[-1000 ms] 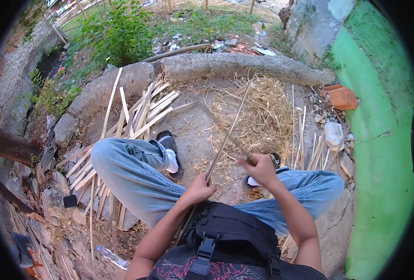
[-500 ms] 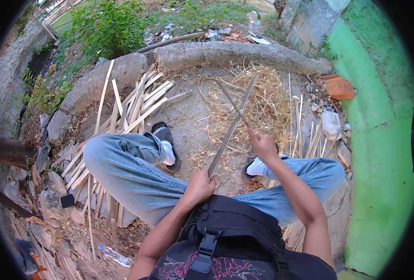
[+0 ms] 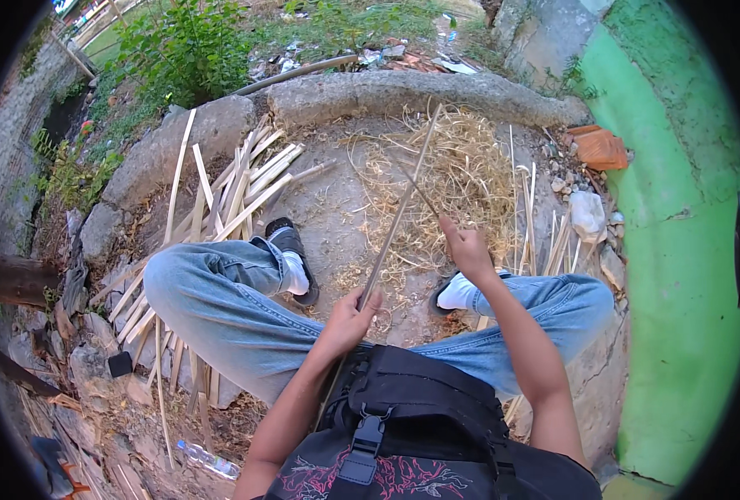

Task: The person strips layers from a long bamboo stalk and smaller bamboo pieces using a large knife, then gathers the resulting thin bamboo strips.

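1. Fingers of the left hand (image 3: 349,317) are curled tight around the near end of a long thin bamboo strip (image 3: 399,212), which slants up and away across the dirt ground (image 3: 328,208) toward a stone kerb (image 3: 403,87).
2. Fingers of the right hand (image 3: 467,247) are closed around a slim dark tool (image 3: 420,192); its handle is hidden in the fist, and what kind of blade it is cannot be told. The tool's tip meets the strip about midway along it.
3. The strip's near end disappears behind a black backpack (image 3: 420,417) worn on the chest, which also hides the lap.
4. Pale shavings (image 3: 461,167) lie heaped under the strip; split bamboo slats (image 3: 236,192) are stacked to the left, partly covered by the jeans leg (image 3: 211,300).
5. Compared with half a second earlier, the right hand sits slightly farther from the strip, while the left keeps its grip.
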### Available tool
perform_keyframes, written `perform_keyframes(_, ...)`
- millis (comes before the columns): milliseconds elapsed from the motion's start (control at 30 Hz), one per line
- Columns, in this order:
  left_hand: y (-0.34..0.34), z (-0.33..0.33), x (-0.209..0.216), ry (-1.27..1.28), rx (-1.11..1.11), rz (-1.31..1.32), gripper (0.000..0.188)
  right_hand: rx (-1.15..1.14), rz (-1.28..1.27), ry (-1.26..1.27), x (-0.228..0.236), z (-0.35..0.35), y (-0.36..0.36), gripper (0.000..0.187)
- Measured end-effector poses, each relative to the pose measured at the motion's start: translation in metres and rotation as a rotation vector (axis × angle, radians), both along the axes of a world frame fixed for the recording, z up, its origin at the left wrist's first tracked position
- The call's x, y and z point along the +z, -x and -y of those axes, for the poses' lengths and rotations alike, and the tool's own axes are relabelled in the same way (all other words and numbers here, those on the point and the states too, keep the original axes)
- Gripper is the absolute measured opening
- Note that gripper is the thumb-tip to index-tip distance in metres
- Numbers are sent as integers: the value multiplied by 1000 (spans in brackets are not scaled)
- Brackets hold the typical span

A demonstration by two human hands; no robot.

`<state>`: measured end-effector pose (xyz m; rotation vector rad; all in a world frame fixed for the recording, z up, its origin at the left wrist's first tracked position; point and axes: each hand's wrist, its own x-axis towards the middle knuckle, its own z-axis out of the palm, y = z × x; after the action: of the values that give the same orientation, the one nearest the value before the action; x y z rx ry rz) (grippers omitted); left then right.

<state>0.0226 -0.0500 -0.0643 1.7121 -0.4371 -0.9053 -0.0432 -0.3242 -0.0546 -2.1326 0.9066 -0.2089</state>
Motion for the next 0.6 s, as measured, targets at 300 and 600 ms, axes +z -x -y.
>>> perform_keyframes(300, -8, -10, 35, -76, 77, 244, 33, 49, 80, -1, 39, -9, 16, 71)
perform_keyframes(600, -11, -10, 45, -32, 148, -44, 31, 273, 60, 99, 51, -42, 16, 69)
